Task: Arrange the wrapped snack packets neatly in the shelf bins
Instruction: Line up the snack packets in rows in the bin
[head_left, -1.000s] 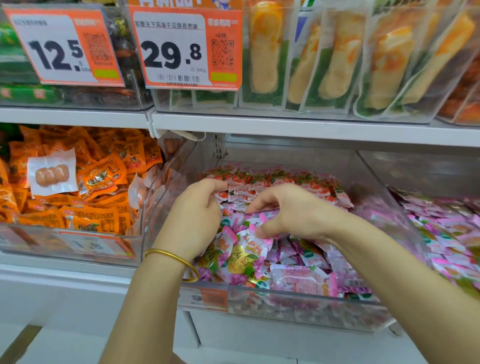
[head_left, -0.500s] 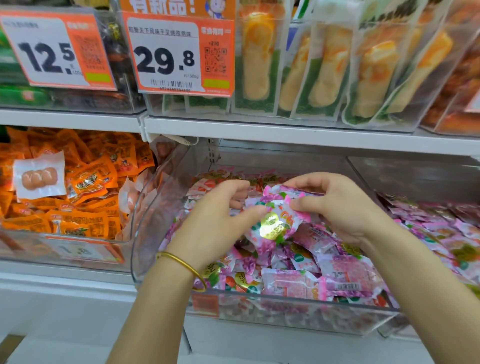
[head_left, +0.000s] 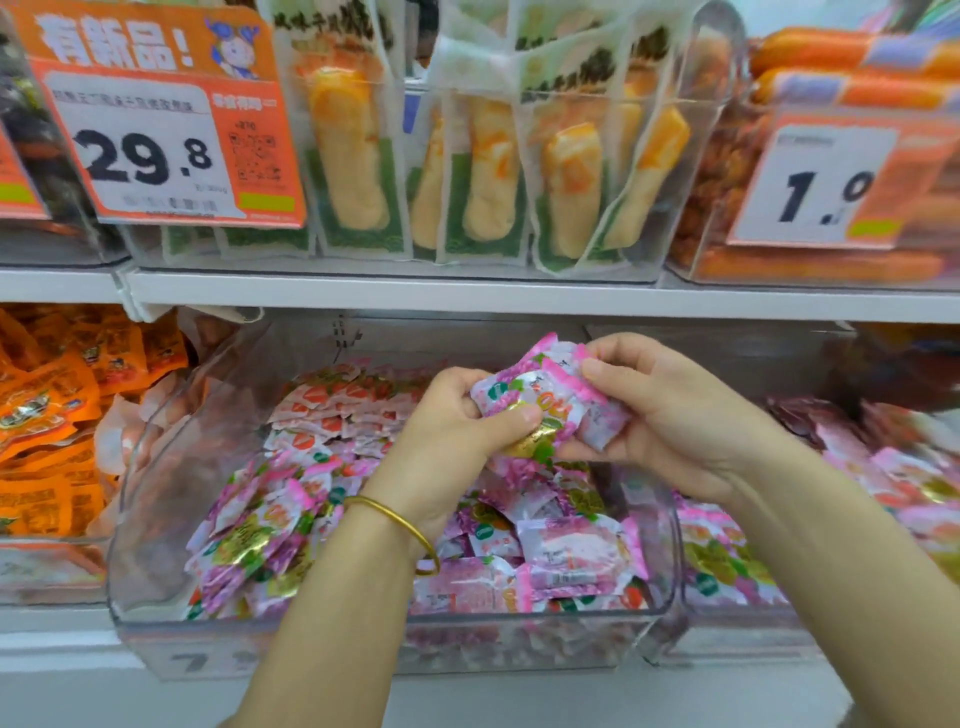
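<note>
A clear plastic bin (head_left: 135, 519) on the lower shelf holds several pink wrapped snack packets (head_left: 260, 530), some in a tidy row at the back, the rest loose in front. Above the bin both hands hold a small bunch of pink packets (head_left: 540, 400). My left hand (head_left: 457, 441), with a gold bangle on the wrist, pinches the bunch from the left with the thumb on top. My right hand (head_left: 670, 415) grips the bunch's right side, fingers curled round it.
A bin of orange packets (head_left: 47, 415) stands to the left and another bin of pink packets (head_left: 883, 493) to the right. The white shelf edge (head_left: 467, 296) runs just above the hands. Upper bins carry price tags (head_left: 156, 135) and long yellow snacks (head_left: 348, 156).
Both hands rose out of the bin, from reaching among the loose packets to holding a bunch between them. The view has shifted to the right.
</note>
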